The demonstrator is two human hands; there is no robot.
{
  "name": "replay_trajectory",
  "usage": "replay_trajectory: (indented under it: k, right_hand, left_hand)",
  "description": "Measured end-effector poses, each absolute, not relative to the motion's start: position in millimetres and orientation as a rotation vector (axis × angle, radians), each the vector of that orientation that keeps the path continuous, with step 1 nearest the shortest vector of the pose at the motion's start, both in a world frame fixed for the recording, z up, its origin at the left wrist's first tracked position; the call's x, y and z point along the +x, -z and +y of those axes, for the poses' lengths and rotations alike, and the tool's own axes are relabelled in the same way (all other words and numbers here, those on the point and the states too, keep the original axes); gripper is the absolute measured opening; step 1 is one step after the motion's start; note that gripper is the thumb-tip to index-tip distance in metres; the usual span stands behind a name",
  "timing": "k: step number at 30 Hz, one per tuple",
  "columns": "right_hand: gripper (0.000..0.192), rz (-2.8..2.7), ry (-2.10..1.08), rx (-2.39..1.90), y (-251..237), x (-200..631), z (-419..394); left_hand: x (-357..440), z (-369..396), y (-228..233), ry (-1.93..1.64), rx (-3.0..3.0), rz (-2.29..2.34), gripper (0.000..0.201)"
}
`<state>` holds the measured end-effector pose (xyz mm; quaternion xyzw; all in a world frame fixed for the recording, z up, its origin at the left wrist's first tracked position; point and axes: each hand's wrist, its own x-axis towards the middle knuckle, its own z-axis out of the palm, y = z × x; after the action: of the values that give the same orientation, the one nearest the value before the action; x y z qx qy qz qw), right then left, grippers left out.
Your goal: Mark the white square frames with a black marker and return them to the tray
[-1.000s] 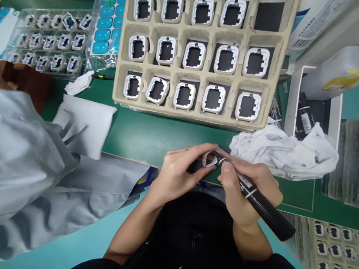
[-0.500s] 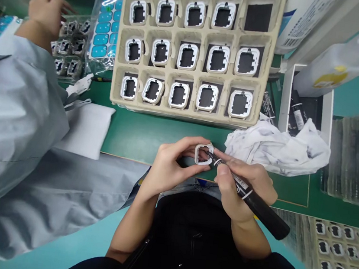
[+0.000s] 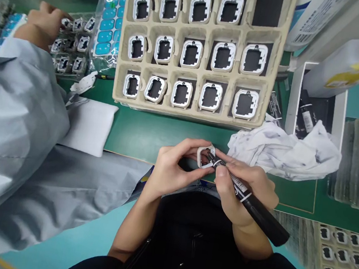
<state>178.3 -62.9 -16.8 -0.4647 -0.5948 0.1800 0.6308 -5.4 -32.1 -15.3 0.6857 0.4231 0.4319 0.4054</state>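
Observation:
Between thumb and fingers, my left hand (image 3: pixel 175 166) grips a small white watch-case frame (image 3: pixel 200 156), rounded square with an open middle. My right hand (image 3: pixel 246 188) is closed round a black marker pen (image 3: pixel 255 209), its tip pointing up and left into the frame's opening. Whether the tip touches the inner edge I cannot tell. Just beyond my hands lies a beige compartment tray (image 3: pixel 175 112). Most of its pockets hold a similar white frame, such as the nearest one (image 3: pixel 244 116); the far right pocket shows only its dark lining (image 3: pixel 268 12).
A crumpled white cloth (image 3: pixel 282 149) lies right of my hands, beside a white box (image 3: pixel 339 115) with a bottle (image 3: pixel 347 68). At left, a co-worker's hand (image 3: pixel 44 22) reaches over another tray of frames (image 3: pixel 65 64). A folded white cloth (image 3: pixel 92 126) lies near the co-worker's sleeve.
The view has shifted slightly, so the tray appears larger and a little to the right. The frame in my left hand is turned slightly. The co-worker's hand sits a little lower in view.

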Motion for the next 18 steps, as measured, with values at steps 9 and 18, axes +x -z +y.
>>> replay_trajectory:
  k: [9,18]
  right_hand:
    - [0.016,-1.317,-0.439,-1.111,22.1,175.6,-64.4]
    - [0.015,-1.315,-0.437,-1.116,21.6,175.1,-64.4]
  left_hand:
    - [-5.1,-34.7,18.6,-1.098,1.802,1.099,0.045]
    - [-6.6,-36.9,20.3,-1.094,1.853,1.124,0.046]
